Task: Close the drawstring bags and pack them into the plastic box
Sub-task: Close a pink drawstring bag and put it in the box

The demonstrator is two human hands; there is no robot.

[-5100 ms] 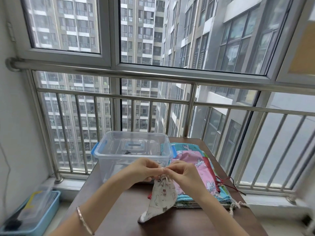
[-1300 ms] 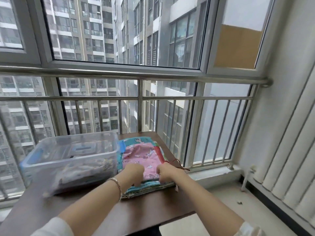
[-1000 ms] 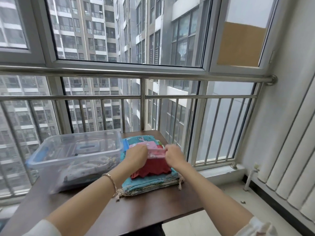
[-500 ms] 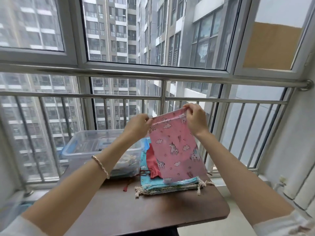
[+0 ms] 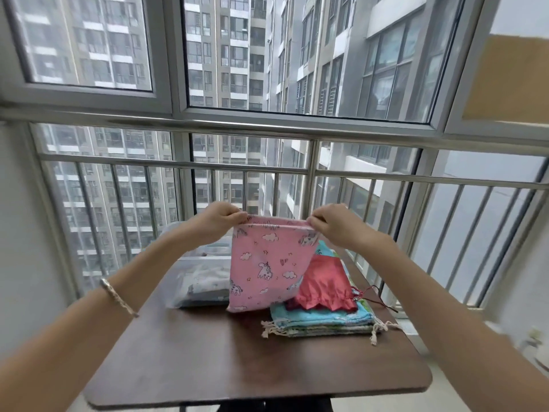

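The left hand (image 5: 218, 221) and right hand (image 5: 335, 223), arms stretched forward, each pinch a top corner of the pink bag (image 5: 267, 263), which hangs above the table (image 5: 237, 358) between the plastic box (image 5: 202, 272) and the bag pile (image 5: 320, 319).

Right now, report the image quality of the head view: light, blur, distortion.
Head view: soft, even daylight from the windows behind, no hard shadows on the table; wide-angle lens bows the railing and stretches the forearms; pink bag fairly sharp, plastic box and frame edges smeared.
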